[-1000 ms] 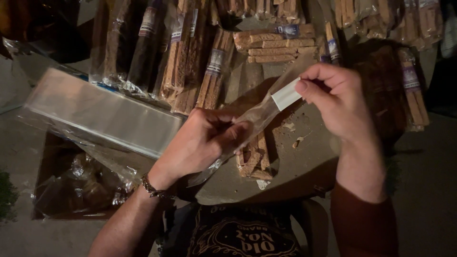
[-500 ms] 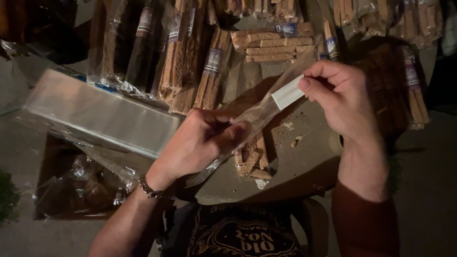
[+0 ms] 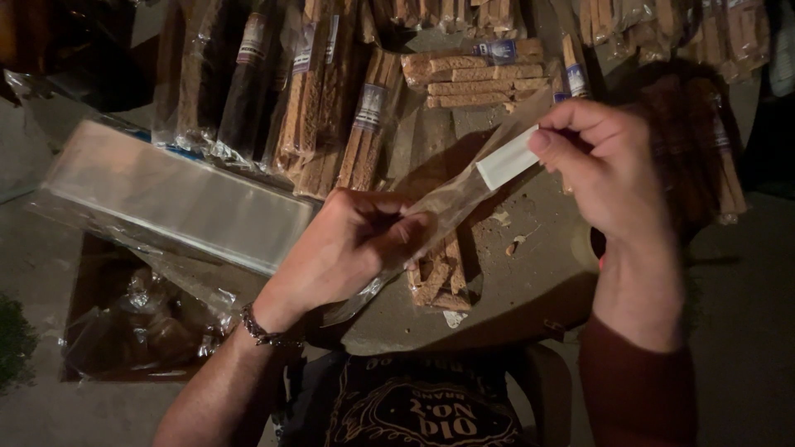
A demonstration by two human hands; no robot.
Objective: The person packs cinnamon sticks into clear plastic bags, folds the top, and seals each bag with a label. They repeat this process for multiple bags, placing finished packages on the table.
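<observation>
My two hands hold one long clear plastic sleeve (image 3: 451, 199) slantwise above a dim work surface. My left hand (image 3: 352, 248) grips its lower middle, fingers curled around the film. Up at the top end, my right hand (image 3: 609, 170) pinches the sleeve beside its white strip (image 3: 507, 157). Under the sleeve lies a small loose bundle of brown sticks (image 3: 439, 277).
Several packed sleeves of brown sticks (image 3: 331, 108) lie in a row along the far side, more at the far right (image 3: 704, 141). A stack of empty clear sleeves (image 3: 174, 194) rests at the left. A box of crumpled plastic (image 3: 132, 327) sits at lower left.
Both hands keep their grip on the sleeve. My right hand has shifted slightly along the top end by the white strip; little else differs.
</observation>
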